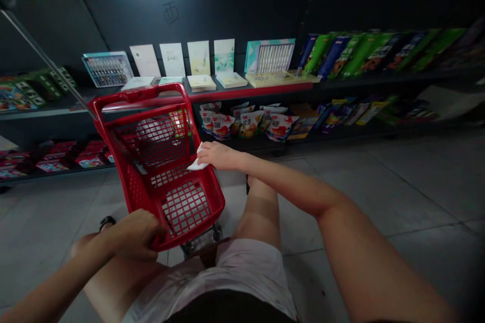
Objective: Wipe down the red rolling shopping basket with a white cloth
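A small red shopping cart (222, 201) with mesh walls stands in front of my knees. My right hand (215, 155) presses a white cloth (197, 164) against the cart's right side wall, its fingers bent over the cloth. At the cart's near left corner is my left hand (139, 234), curled closed over the rim. Its fingertips are hidden behind the hand and the cart edge. Through the mesh of the lower basket the pale floor shows.
Behind the cart runs a dark shelf with a red front edge (265, 92), bearing notebooks (199, 60) and marker sets (275, 57). Snack bags (250, 123) sit on the lower shelf. Green and blue packs (364, 53) stand at the right. A metal pole (49, 60) rises at the cart's left.
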Available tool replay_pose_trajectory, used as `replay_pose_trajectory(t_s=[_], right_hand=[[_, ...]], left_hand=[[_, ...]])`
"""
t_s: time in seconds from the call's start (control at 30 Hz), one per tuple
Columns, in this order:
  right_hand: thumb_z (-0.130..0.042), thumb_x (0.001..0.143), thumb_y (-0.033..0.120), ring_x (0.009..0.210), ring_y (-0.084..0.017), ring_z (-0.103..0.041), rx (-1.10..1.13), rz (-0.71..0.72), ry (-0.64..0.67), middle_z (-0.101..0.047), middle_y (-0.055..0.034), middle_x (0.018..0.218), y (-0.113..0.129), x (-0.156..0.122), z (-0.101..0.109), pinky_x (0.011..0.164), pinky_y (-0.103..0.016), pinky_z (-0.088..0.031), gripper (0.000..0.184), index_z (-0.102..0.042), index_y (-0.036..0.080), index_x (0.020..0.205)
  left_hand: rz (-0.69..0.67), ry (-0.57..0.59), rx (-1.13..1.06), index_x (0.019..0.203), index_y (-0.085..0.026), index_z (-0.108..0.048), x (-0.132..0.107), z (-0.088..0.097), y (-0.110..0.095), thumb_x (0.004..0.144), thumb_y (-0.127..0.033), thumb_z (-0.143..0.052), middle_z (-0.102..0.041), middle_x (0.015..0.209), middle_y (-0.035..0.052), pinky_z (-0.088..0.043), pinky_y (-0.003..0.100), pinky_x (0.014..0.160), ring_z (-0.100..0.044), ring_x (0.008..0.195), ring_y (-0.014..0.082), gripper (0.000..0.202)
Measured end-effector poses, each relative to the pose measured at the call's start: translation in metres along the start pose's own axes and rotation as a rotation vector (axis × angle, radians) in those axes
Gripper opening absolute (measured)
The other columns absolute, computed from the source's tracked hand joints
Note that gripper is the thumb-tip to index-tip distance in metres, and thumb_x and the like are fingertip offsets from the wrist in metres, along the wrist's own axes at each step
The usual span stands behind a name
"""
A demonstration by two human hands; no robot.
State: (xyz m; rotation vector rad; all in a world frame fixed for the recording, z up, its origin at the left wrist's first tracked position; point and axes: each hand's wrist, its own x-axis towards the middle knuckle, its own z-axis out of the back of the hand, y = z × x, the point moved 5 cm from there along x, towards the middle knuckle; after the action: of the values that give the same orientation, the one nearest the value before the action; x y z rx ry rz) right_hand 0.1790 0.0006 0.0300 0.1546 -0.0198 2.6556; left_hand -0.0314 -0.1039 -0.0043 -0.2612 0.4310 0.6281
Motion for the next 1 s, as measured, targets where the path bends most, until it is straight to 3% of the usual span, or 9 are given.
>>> replay_pose_trajectory(t_s=[0.13,0.27,0.4,0.53,0.6,0.7,0.8,0.87,1.0], right_hand=[[-0.048,0.093,0.014,0.116,-0.021,-0.046,-0.006,0.082,-0.003,-0.059,-0.0083,0.121,0.049,-0.023,-0.018,0.091,-0.036,-0.043,0.028,-0.061,0.019,0.116],[-0.044,0.095,0.018,0.117,-0.021,-0.044,-0.02,0.24,-0.043,-0.058,-0.0057,0.126,0.086,-0.022,-0.031,0.085,-0.032,-0.043,0.034,-0.057,0.026,0.125],[-0.042,0.093,0.014,0.116,-0.02,-0.044,-0.073,0.127,-0.096,-0.057,-0.0071,0.126,0.029,0.008,-0.029,0.086,-0.032,-0.041,0.036,-0.058,0.023,0.125],[-0.041,0.091,0.008,0.116,-0.022,-0.039,-0.126,-0.183,-0.217,-0.057,-0.0098,0.125,-0.063,0.037,-0.016,0.095,-0.035,-0.036,0.038,-0.06,0.016,0.123],[-0.038,0.092,0.009,0.118,-0.024,-0.037,-0.132,-0.364,-0.32,-0.057,-0.0108,0.125,-0.081,0.041,-0.014,0.096,-0.037,-0.036,0.037,-0.062,0.014,0.121],[-0.04,0.093,0.012,0.116,-0.025,-0.038,-0.125,-0.422,-0.37,-0.059,-0.011,0.12,-0.052,0.038,-0.023,0.091,-0.038,-0.037,0.034,-0.065,0.016,0.115],[-0.041,0.093,0.014,0.117,-0.023,-0.039,-0.114,-0.161,-0.29,-0.058,-0.0083,0.123,0.007,0.031,-0.04,0.09,-0.036,-0.039,0.034,-0.061,0.02,0.12],[-0.04,0.094,0.016,0.122,-0.022,-0.038,-0.119,-0.014,-0.245,-0.055,-0.0062,0.13,0.025,0.026,-0.045,0.091,-0.034,-0.039,0.037,-0.056,0.022,0.128],[-0.038,0.094,0.013,0.12,-0.021,-0.039,-0.197,-0.005,-0.225,-0.054,-0.0068,0.131,-0.022,0.02,-0.032,0.098,-0.036,-0.036,0.04,-0.054,0.019,0.13]], left_hand=[[0.203,0.034,-0.054,0.087,-0.022,-0.069,-0.003,0.003,0.03,0.067,-0.062,-0.061,-0.071,0.077,0.0075,-0.044,0.032,0.061,-0.067,0.073,0.0269,0.046],[0.107,-0.065,-0.171,0.1,-0.021,-0.065,0.011,0.008,0.002,0.073,-0.069,-0.055,-0.073,0.091,0.0093,-0.047,0.032,0.068,-0.068,0.081,0.0267,0.056],[0.183,-0.153,-0.22,0.101,-0.015,-0.058,0.025,-0.007,-0.03,0.089,-0.059,-0.039,-0.072,0.089,0.0123,-0.047,0.032,0.066,-0.068,0.078,0.0256,0.049],[0.261,-0.217,-0.112,0.103,-0.015,-0.056,0.027,-0.03,-0.029,0.097,-0.042,-0.03,-0.072,0.086,0.0126,-0.048,0.035,0.068,-0.069,0.08,0.0271,0.038],[0.244,-0.254,-0.111,0.099,-0.017,-0.057,0.024,-0.033,-0.023,0.097,-0.047,-0.027,-0.071,0.085,0.0116,-0.047,0.035,0.068,-0.069,0.08,0.0269,0.042],[0.27,-0.273,-0.139,0.103,-0.016,-0.055,0.018,-0.033,-0.011,0.093,-0.06,-0.027,-0.071,0.083,0.0102,-0.047,0.034,0.066,-0.068,0.077,0.0263,0.053],[0.257,-0.259,-0.143,0.107,-0.016,-0.054,0.013,-0.034,-0.004,0.094,-0.059,-0.024,-0.071,0.081,0.0091,-0.045,0.031,0.065,-0.068,0.074,0.024,0.054],[0.224,-0.253,-0.129,0.103,-0.017,-0.056,0.009,-0.036,-0.001,0.096,-0.054,-0.023,-0.071,0.081,0.0091,-0.045,0.031,0.064,-0.068,0.073,0.0237,0.05],[0.177,-0.271,-0.132,0.095,-0.019,-0.057,-0.006,-0.043,0.007,0.097,-0.051,-0.025,-0.07,0.077,0.0071,-0.045,0.029,0.064,-0.067,0.071,0.0213,0.046]])
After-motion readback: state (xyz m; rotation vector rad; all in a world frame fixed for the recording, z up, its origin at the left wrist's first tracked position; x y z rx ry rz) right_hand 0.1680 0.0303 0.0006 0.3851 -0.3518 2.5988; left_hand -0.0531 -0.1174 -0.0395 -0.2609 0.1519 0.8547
